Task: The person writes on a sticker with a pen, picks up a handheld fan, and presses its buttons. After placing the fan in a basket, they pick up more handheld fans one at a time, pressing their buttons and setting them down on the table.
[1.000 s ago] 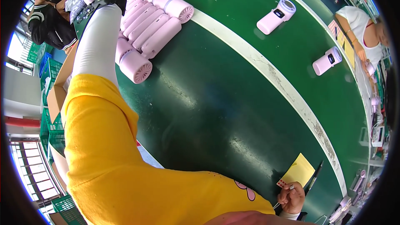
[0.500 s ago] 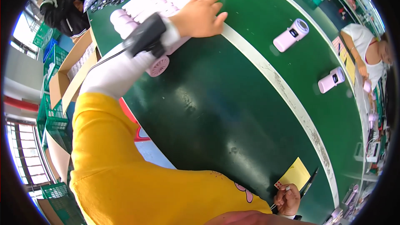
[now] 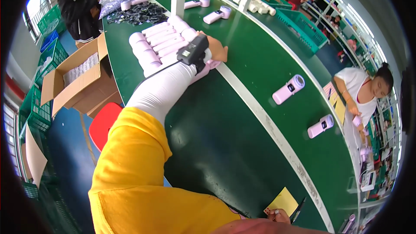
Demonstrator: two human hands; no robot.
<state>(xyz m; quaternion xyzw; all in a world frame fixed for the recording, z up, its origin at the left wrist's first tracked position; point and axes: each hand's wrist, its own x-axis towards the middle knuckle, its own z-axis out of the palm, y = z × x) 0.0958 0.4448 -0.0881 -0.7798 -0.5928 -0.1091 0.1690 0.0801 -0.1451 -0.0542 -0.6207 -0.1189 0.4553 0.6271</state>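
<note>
My left hand point(image 3: 215, 48) reaches to the right end of a row of pale pink handheld fans point(image 3: 162, 43) lying side by side. Its fingers are mostly hidden, so its grip cannot be made out. A black device point(image 3: 193, 52) is strapped over the white sleeve at that wrist. Partly under the hand and forearm is one more fan point(image 3: 212, 64). My right hand point(image 3: 279, 216), low in view, has curled fingers with a small white bit at them. It rests by a yellow paper point(image 3: 281, 201), with a black pen point(image 3: 298, 210) alongside.
Two upright-lying fans point(image 3: 288, 90) point(image 3: 320, 126) sit beyond the white strip point(image 3: 277, 112) across the green table. Dark parts point(image 3: 138, 14) are heaped at the far left near a co-worker point(image 3: 78, 6). Another person point(image 3: 359, 91) works at right. A cardboard box point(image 3: 80, 78) and red stool point(image 3: 105, 123) stand left.
The view has shifted, showing more of the far table. My left hand, earlier spread above the fans, is now lower at their right end. My right hand stays by the yellow paper.
</note>
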